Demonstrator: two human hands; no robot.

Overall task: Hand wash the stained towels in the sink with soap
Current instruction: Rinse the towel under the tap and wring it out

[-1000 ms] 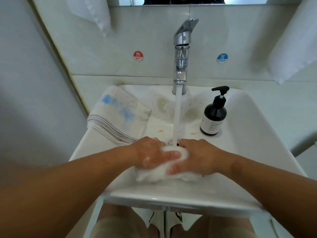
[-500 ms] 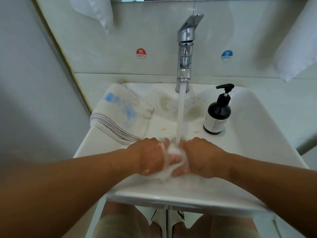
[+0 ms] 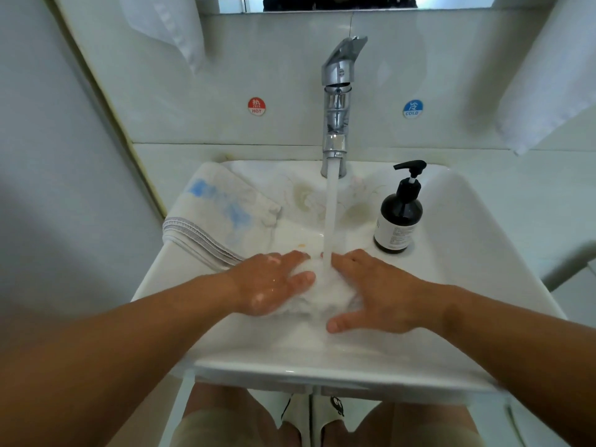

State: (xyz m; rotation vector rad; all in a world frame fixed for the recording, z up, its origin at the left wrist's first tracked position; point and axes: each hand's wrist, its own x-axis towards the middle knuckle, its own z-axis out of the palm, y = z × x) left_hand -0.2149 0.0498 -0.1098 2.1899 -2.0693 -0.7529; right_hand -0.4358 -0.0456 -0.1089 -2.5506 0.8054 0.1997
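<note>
A wet, bunched white towel [image 3: 322, 293] lies in the white sink [image 3: 477, 253] directly under the running stream from the chrome tap [image 3: 337, 101]. My left hand [image 3: 274, 282] grips the towel's left end between thumb and fingers. Spread over its right end is my right hand [image 3: 377, 291], fingers fairly straight and thumb stretched out along the near side. A second folded towel [image 3: 222, 214] with blue stains and grey striped edges lies on the sink's left rim. The dark soap pump bottle [image 3: 400, 217] stands on the right ledge.
Yellowish stains mark the basin's back wall behind the stream. Hot and cold stickers flank the tap on the tiled wall. White cloths hang at the upper left [image 3: 167, 30] and upper right [image 3: 548, 91]. A grey wall stands close on the left.
Both hands have gone from squeezing the towel tightly together to spreading apart over it. The right thumb has stretched out. Water keeps running.
</note>
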